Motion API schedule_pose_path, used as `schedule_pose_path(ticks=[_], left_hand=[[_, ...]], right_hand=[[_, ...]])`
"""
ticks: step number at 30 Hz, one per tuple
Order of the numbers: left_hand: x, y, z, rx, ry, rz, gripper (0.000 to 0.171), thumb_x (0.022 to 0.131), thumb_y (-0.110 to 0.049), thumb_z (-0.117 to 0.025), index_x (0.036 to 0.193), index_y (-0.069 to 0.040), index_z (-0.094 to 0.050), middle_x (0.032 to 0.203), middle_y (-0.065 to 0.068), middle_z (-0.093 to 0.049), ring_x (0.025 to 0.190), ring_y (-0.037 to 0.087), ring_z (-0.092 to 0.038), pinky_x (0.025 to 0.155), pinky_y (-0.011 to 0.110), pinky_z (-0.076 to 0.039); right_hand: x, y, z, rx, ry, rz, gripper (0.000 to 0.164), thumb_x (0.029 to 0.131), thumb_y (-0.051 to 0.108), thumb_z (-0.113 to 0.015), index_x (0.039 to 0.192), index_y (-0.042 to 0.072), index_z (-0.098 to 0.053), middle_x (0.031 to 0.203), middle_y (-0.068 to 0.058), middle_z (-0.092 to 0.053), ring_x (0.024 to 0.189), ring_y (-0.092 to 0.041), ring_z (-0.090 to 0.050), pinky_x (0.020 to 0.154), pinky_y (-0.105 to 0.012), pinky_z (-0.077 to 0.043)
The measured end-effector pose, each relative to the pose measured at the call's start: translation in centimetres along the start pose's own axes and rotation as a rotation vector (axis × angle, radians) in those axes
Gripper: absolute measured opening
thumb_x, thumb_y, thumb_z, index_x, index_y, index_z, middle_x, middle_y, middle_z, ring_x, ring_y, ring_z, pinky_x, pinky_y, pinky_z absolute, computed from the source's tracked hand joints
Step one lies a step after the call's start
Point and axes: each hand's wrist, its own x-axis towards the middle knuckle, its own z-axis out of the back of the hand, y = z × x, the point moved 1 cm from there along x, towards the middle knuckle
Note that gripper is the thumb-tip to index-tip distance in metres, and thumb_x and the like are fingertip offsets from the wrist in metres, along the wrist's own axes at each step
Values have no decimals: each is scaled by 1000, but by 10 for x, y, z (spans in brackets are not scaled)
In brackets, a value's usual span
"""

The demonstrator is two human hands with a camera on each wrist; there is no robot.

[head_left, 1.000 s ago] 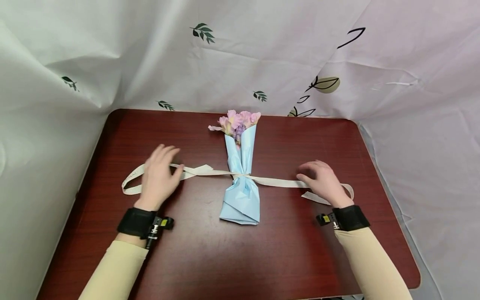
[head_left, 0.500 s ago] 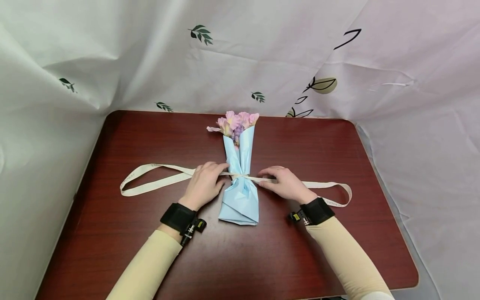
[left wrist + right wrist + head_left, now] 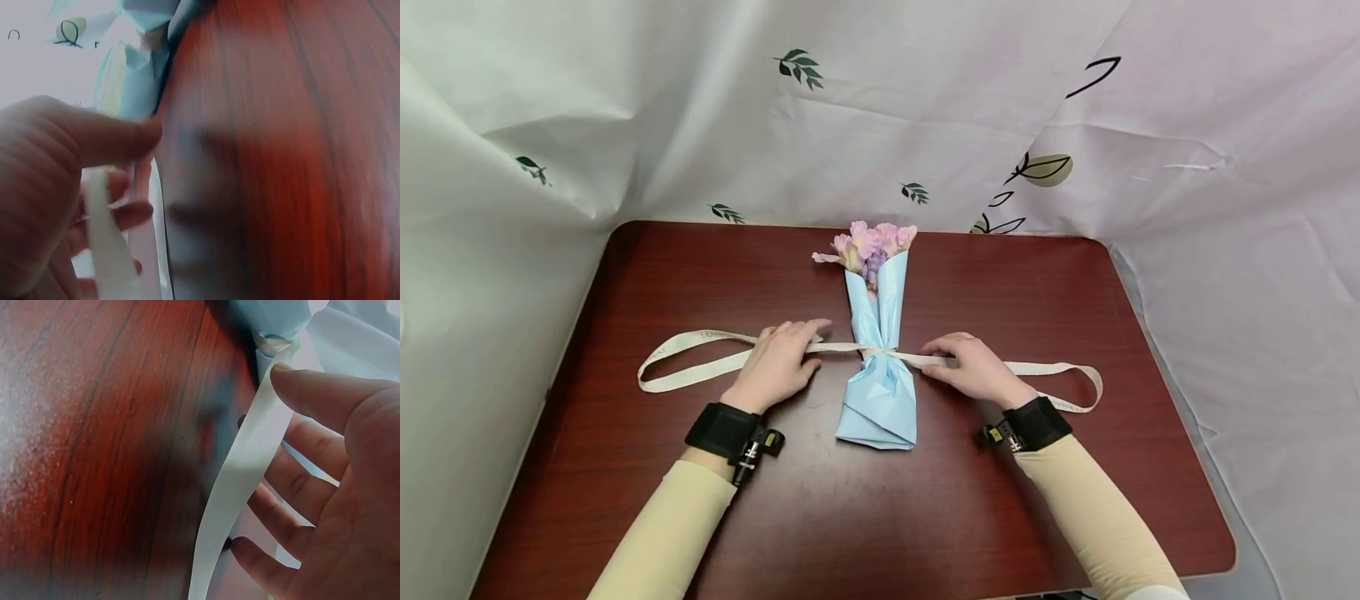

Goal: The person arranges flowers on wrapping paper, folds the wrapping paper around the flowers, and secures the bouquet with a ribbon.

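A bouquet of pink and purple flowers (image 3: 876,244), in light blue wrapping paper (image 3: 880,408), lies mid-table. A cream ribbon (image 3: 842,347) circles its waist, its ends stretching left and right. Left of the bouquet is my left hand (image 3: 781,362), over the ribbon; in the left wrist view, thumb and fingers are apart, with the ribbon (image 3: 107,244) passing across the fingers. Just right of the tied waist, my right hand (image 3: 973,367) holds the other end. In the right wrist view, its thumb lies on the ribbon (image 3: 240,456) and its fingers are behind it.
The dark red wooden table (image 3: 1000,517) has rounded corners. A ribbon loop (image 3: 673,379) lies at the left and a smaller one (image 3: 1093,383) at the right. A pale leaf-patterned curtain (image 3: 700,108) hangs behind and beside the table.
Both hands came inward from the sides to the ribbon near the bouquet's waist. Since then my left hand has drawn back left along the ribbon; my right has barely moved.
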Motion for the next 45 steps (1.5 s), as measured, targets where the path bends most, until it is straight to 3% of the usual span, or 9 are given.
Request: schedule_pose_path(ticks=[6, 11, 15, 20, 23, 29, 34, 39, 45], left_hand=[[-6, 9, 16, 26, -129, -124, 43, 90, -20, -71, 132, -22, -64, 88, -5, -61, 72, 13, -57, 74, 38, -43], [-11, 12, 32, 25, -229, -157, 15, 84, -20, -76, 99, -22, -78, 78, -10, -61, 64, 7, -53, 67, 33, -43], [-13, 13, 41, -22, -184, -93, 9, 81, -26, -78, 84, -28, -70, 74, -14, -60, 60, 7, -49, 61, 29, -41], [-17, 16, 50, -81, -74, -41, 13, 84, -33, -73, 82, -35, -60, 65, -14, -52, 54, 6, -43, 50, 26, -35], [-20, 18, 55, -81, -79, -45, 11, 83, -28, -69, 82, -35, -62, 67, -15, -53, 54, 6, -45, 50, 26, -36], [-20, 20, 55, 12, -303, -58, 10, 81, -17, -70, 81, -26, -68, 73, -13, -59, 55, 7, -46, 54, 28, -38], [-12, 11, 44, 56, -553, 27, 14, 84, -19, -71, 77, -18, -59, 61, -7, -52, 49, 13, -42, 49, 31, -32], [-2, -8, 26, -78, -652, 126, 20, 88, -25, -67, 80, -14, -52, 62, -3, -50, 48, 16, -43, 47, 32, -31], [11, -29, 11, -400, -656, 125, 16, 97, -19, -57, 89, -8, -49, 104, 6, -69, 85, 19, -66, 65, 31, -44]], right_hand=[[0, 1, 1, 0, -2, -9, 22, 90, 35, -70, 110, 26, -70, 100, 8, -66, 106, -15, -53, 92, -37, -44], [0, 1, 2, -6, -12, -15, 14, 90, 33, -70, 103, 26, -71, 97, 8, -66, 103, -15, -53, 90, -36, -43], [0, -1, 1, -13, -20, -9, 10, 90, 32, -71, 98, 27, -71, 95, 9, -66, 101, -14, -53, 89, -35, -43], [0, -3, 1, -12, -19, -9, 9, 89, 33, -71, 96, 28, -71, 95, 10, -67, 103, -14, -54, 90, -36, -43], [0, -5, 0, -18, -15, -7, 8, 90, 34, -71, 94, 28, -70, 97, 9, -67, 106, -15, -55, 93, -36, -43], [-1, -6, -1, -27, -29, 21, 6, 89, 33, -72, 89, 28, -69, 99, 6, -66, 114, -19, -56, 98, -39, -43], [-1, -7, -3, -35, -38, 22, 8, 89, 33, -72, 87, 26, -69, 99, 4, -66, 114, -20, -55, 99, -39, -43], [0, -6, -4, -51, -47, 27, 9, 89, 33, -72, 86, 26, -68, 99, 4, -67, 114, -20, -56, 100, -38, -43], [0, -6, -4, -63, -53, 33, 9, 89, 33, -72, 85, 26, -68, 97, 5, -67, 112, -19, -56, 101, -38, -42]])
